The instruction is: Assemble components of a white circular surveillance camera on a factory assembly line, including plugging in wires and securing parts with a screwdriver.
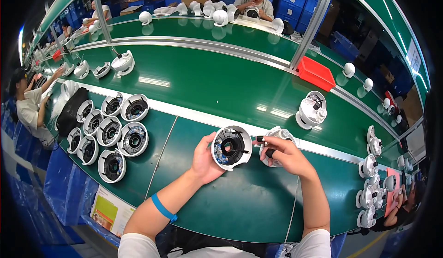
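Note:
A round white housing (248, 153), with a black ring-shaped insert and small circuit boards inside, is tilted towards me in my left hand (202, 162). The fingers of that hand wrap round its left side and back. Just to the right is my right hand (290, 158), its fingers bent and drawn together near the housing's right rim. Black pieces cover or lie at its fingertips; whether they are finger covers or a small part I cannot tell. Partly hidden behind this hand, another white assembly (282, 132) sits at the bench's white edge strip.
Several similar open housings (110, 131) lie grouped on the left of the green bench, beside a black bag (73, 111). White units (312, 112) stand on the green conveyor, and more (368, 197) are at right. A red tray (316, 72) rests by the metal post. Co-workers sit left, right and opposite.

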`<action>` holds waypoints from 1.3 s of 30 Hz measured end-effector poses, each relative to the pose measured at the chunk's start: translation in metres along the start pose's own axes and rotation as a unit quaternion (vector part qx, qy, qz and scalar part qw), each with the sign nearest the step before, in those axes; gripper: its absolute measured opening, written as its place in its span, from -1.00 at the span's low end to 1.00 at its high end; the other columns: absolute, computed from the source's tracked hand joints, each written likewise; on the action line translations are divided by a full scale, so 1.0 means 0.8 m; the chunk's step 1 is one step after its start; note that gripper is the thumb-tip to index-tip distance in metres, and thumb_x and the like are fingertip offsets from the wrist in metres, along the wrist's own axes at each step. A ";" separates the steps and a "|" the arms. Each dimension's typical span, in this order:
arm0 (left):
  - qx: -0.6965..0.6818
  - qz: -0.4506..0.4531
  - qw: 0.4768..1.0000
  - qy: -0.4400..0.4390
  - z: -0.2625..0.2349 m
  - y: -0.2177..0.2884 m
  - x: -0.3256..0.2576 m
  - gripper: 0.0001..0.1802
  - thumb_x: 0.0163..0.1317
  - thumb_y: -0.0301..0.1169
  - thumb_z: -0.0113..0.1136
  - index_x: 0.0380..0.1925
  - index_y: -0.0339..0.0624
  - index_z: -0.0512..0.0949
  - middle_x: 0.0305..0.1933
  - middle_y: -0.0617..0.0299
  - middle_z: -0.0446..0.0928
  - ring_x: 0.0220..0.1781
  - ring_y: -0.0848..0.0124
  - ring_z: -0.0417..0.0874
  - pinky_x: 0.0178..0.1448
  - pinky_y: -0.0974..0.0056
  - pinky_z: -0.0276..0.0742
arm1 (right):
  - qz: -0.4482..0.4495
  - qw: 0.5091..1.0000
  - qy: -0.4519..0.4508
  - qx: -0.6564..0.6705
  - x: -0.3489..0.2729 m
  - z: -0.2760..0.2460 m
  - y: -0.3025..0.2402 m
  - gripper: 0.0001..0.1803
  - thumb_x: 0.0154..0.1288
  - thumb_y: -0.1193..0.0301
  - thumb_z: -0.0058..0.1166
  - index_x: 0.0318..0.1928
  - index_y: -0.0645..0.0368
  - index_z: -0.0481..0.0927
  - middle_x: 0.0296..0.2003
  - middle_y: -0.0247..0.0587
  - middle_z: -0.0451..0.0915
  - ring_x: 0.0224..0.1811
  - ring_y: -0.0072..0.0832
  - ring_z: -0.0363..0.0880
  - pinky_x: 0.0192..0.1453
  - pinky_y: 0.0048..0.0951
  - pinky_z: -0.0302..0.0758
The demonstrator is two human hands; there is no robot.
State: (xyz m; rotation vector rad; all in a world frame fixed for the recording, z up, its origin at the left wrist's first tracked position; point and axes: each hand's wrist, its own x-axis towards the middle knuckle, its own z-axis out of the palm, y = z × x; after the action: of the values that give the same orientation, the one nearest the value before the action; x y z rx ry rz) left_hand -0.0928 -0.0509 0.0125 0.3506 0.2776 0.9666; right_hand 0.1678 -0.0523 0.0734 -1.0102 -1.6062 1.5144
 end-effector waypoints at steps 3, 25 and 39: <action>0.000 -0.002 1.000 0.004 -0.004 -0.001 0.000 -0.29 0.52 0.12 -0.15 0.39 -0.18 0.43 0.34 0.07 0.55 0.36 0.16 0.57 0.47 0.00 0.46 | 0.023 1.000 -0.014 -0.013 0.002 -0.014 0.011 -0.46 0.43 0.69 -0.19 0.39 0.30 0.48 0.07 -0.05 0.71 -0.24 -0.56 0.60 -0.22 -0.49 0.58; 0.002 -0.007 1.000 -0.010 -0.002 -0.004 -0.002 -0.32 0.50 0.08 -0.13 0.38 -0.16 0.43 0.32 0.03 0.56 0.33 0.12 0.61 0.33 -0.22 0.61 | -0.113 0.964 0.040 -0.236 0.003 0.019 0.008 -0.63 0.25 0.76 -0.05 0.06 0.38 0.58 -0.19 -0.08 0.65 -0.28 -0.37 0.78 -0.21 -0.33 0.68; 0.014 -0.003 1.000 0.001 -0.015 -0.008 0.001 -0.29 0.50 0.11 -0.16 0.42 -0.15 0.40 0.37 0.00 0.51 0.37 0.06 0.57 0.39 -0.23 0.54 | -0.172 0.916 0.045 -0.360 0.007 0.026 0.021 -0.69 0.20 0.73 0.02 -0.02 0.40 0.53 -0.30 -0.01 0.64 -0.39 -0.30 0.71 -0.27 -0.27 0.61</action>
State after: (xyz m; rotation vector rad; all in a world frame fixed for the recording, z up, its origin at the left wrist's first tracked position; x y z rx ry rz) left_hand -0.0919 -0.0517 -0.0008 0.3751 0.2946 0.9584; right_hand 0.1484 -0.0563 0.0553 -1.0647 -2.1922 0.6207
